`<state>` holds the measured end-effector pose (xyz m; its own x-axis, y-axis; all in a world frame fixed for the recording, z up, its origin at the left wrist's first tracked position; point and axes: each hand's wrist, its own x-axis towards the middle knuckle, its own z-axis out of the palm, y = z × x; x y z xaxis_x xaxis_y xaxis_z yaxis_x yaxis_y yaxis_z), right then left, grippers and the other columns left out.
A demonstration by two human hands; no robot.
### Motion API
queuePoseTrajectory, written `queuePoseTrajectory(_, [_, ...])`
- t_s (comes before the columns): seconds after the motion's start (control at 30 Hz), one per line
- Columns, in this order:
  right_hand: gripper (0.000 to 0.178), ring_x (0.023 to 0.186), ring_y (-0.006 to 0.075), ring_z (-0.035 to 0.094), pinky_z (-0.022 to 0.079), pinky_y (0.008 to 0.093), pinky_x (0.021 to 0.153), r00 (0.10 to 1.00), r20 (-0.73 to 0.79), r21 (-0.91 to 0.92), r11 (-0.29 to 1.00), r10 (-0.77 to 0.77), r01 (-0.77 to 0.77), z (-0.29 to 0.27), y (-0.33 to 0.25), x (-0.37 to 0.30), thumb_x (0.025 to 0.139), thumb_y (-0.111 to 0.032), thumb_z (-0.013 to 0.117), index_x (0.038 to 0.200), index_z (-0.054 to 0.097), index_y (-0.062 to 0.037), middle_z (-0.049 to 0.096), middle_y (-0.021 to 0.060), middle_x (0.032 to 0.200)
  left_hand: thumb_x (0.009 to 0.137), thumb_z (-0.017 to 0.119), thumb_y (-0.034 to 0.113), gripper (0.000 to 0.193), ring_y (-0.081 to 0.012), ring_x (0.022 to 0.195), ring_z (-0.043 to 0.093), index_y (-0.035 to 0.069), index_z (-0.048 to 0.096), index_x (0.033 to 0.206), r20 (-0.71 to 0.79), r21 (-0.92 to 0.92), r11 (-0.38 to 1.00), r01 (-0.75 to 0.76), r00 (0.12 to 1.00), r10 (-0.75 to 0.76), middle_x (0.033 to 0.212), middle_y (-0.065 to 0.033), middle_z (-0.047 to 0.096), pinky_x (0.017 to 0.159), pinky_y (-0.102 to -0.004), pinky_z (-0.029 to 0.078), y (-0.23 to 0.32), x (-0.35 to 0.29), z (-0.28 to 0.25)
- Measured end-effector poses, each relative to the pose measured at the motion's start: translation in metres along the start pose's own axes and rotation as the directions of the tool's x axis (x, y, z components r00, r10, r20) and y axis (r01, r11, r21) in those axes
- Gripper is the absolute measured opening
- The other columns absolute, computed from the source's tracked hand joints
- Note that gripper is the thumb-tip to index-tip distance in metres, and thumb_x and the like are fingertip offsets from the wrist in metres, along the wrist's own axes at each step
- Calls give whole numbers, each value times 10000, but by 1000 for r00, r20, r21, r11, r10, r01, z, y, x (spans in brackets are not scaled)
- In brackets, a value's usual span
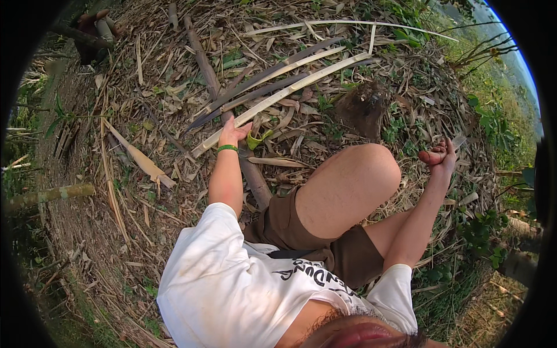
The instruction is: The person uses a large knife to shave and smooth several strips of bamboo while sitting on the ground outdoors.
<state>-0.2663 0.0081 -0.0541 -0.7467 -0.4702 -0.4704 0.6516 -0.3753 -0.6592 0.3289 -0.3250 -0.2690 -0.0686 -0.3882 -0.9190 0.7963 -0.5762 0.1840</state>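
My left hand (233,133), with a green band at the wrist, reaches forward onto a long pale split bamboo strip (301,84). Its fingers look stretched out and the thumb stands apart, touching or just over the strip near its closer end. Beside it lie dark bamboo strips (261,76) and another pale strip (307,60), roughly side by side on the leaf litter. Out to the right, beyond my knee, my right hand (444,155) is closed around a knife (458,141). Its short blade points up and to the right; the fingers partly hide the handle.
A dark stump (362,104) stands ahead of my bent knee. A thin log (200,61) runs beneath the strips. Farther off lies a long thin strip (348,22). Another person (96,35) sits at the far left. A dry sheath (139,155) lies left of my arm.
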Motion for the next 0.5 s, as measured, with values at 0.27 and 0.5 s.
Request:
queuePoseTrajectory(0.27, [186, 567, 68, 511, 480, 223, 500, 1000, -27, -19, 1000, 12, -13, -19, -12, -6, 999, -192, 629, 990, 561, -18, 565, -1, 715, 1086, 410, 380, 518, -367, 1273, 566, -29, 428, 1404, 8, -5, 971, -240, 971, 240, 1355, -208, 566, 1044, -500, 511, -34, 7, 37])
queuePoseTrajectory(0.5, [179, 576, 62, 515, 476, 215, 512, 995, -80, -106, 993, -64, 56, -43, -28, -25, 971, -204, 672, 965, 610, -37, 574, -23, 746, 1067, 470, 388, 538, -326, 1279, 525, -13, 402, 1419, 303, -49, 818, -573, 772, 559, 1390, -220, 487, 1035, -421, 534, -25, -62, 84])
